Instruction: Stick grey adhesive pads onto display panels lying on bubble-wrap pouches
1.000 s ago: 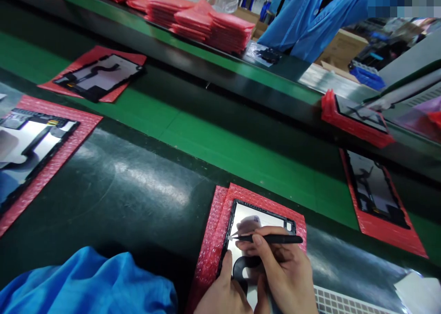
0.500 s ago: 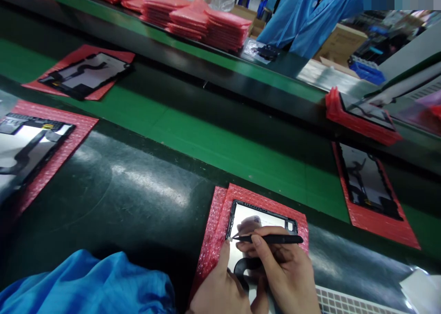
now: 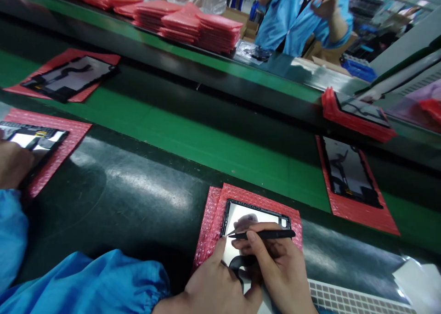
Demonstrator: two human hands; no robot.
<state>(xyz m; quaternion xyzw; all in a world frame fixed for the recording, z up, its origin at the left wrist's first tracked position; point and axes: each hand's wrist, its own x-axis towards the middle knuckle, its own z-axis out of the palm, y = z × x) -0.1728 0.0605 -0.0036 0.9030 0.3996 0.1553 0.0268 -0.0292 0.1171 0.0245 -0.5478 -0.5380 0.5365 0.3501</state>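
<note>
My right hand [image 3: 280, 266] pinches a pair of black tweezers [image 3: 275, 234], whose tips point left to the left edge of a tablet display panel [image 3: 262, 213]. The panel has a black frame, a shiny back and a dark flex cable, and lies on red bubble-wrap pouches [image 3: 206, 236]. My left hand [image 3: 210, 282] grips the near left part of the panel, its index fingertip at the frame close to the tweezer tips. Whatever lies between the tips is too small to make out. My hands cover the panel's near part.
A green conveyor belt [image 3: 193, 135] carries panels on red pouches, one left [image 3: 69, 77], one right [image 3: 351, 171]. Another worker's hand [image 3: 15, 162] touches a panel at the left. Stacked red pouches [image 3: 217, 31] stand at the back near a person in blue [image 3: 296, 20]. A white grid [image 3: 354, 298] lies right.
The belt's panels have shifted left. A co-worker's hand has come onto the left panel. The person across has raised their arms. My hands keep nearly the same pose at the panel's edge.
</note>
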